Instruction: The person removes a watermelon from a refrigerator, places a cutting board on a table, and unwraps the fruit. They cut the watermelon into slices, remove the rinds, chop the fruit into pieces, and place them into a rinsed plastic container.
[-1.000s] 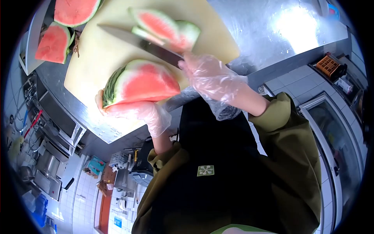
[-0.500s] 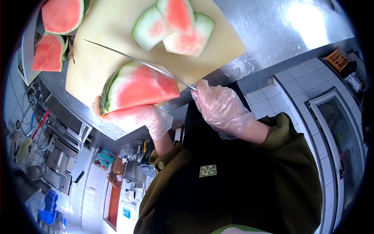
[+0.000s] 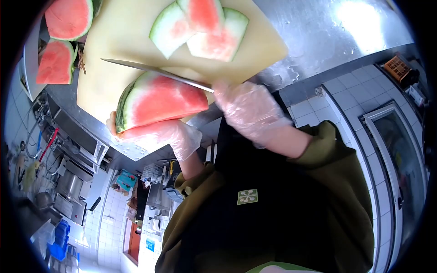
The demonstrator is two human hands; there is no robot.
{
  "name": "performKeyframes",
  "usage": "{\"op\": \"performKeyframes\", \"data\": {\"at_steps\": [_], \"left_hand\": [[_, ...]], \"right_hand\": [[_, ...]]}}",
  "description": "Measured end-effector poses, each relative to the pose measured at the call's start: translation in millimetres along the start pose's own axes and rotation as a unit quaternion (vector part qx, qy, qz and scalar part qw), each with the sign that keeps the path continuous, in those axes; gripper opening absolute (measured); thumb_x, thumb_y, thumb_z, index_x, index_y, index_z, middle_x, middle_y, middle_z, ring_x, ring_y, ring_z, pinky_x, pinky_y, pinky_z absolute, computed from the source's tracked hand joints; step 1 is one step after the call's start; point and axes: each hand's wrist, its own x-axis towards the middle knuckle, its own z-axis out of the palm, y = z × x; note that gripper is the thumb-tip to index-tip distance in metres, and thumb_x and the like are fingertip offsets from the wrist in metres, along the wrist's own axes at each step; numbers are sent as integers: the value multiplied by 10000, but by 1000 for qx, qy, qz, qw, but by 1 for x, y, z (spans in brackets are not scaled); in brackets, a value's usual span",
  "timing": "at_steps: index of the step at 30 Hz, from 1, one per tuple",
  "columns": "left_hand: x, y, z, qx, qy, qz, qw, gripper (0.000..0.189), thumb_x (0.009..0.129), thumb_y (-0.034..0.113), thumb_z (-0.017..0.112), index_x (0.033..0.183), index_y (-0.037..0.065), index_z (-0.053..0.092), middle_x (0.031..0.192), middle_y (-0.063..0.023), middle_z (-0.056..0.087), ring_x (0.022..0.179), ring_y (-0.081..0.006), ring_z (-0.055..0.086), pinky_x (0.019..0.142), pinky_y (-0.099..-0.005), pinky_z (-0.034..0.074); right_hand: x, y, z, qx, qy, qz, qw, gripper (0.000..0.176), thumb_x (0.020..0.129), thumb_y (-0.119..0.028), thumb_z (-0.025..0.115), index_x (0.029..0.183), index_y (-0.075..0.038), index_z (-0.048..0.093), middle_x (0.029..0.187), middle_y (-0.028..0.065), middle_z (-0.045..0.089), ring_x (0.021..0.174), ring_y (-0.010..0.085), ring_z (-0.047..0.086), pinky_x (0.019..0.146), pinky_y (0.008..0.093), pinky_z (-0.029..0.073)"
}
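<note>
Watermelon wedge (image 3: 159,102) cupped by left hand (image 3: 159,134); right hand (image 3: 248,111) clenches knife (image 3: 150,70), handle hidden.

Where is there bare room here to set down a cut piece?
Bare board lies between the knife blade and the rind slices. The steel counter right of the board is also bare. The near edge is crowded: the left hand holds the watermelon wedge and the right hand grips the knife over it.
</note>
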Motion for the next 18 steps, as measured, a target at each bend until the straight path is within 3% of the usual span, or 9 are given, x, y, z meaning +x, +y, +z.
{"op": "performKeyframes", "data": {"at_steps": [3,7,8,10,11,12,14,16,18], "left_hand": [[1,-4,-3,22,8,24,999,534,941,498,362,1211,41,420,1093,-119,485,933,-208,543,800,-339,496],[2,-5,-5,-5,12,5,1000,543,935,502,378,1208,36,430,1111,-118,484,948,-203,538,793,-339,487],[3,-3,-6,-68,14,-45,997,567,934,506,381,1221,20,430,1150,-120,487,966,-209,532,824,-368,471],[-2,13,-7,44,2,-18,999,554,962,462,346,1308,29,354,1257,-122,428,1097,-219,470,907,-380,436],[-4,28,-8,130,24,-77,988,569,965,433,347,1354,20,313,1334,-148,379,1141,-243,437,913,-432,423],[-10,23,-14,177,35,-66,981,515,981,314,364,1385,12,259,1366,-148,330,1202,-254,390,972,-442,379],[-28,33,-2,-33,68,-190,979,750,880,242,574,1437,55,108,1341,-133,338,1154,-262,428,1012,-400,358],[-37,44,10,56,2,-165,985,910,802,161,666,1445,67,29,1369,-142,276,1175,-262,398,1017,-406,351],[-28,51,10,91,-50,-157,982,1200,626,40,787,1440,84,-93,1406,-161,131,1208,-259,335,994,-407,363]], "right_hand": [[-6,18,-26,-101,13,-29,994,188,794,-78,535,963,-22,474,584,91,527,511,261,567,463,397,461],[-15,30,-19,5,39,23,999,115,870,-135,528,888,-51,452,560,103,511,501,293,551,453,419,426],[-13,27,-19,27,31,34,999,109,862,-138,524,870,-57,451,546,101,509,493,288,554,452,415,434],[-8,23,-19,76,29,39,996,140,889,-168,500,830,-63,429,506,115,504,462,321,540,449,438,435],[-6,22,-21,74,26,40,996,149,893,-177,502,832,-63,429,513,118,509,467,323,542,453,440,437],[-4,21,-24,71,22,42,996,158,896,-187,503,833,-62,429,519,122,514,472,326,545,456,443,438],[-2,21,-29,70,1,64,996,174,904,-199,515,851,-55,433,537,142,515,495,343,543,469,453,432],[0,19,-34,103,31,48,993,165,901,-182,522,859,-48,435,544,153,509,506,356,537,473,460,420],[2,18,-37,108,43,41,992,141,894,-148,529,877,-39,441,557,177,495,526,384,522,489,475,402]]}}
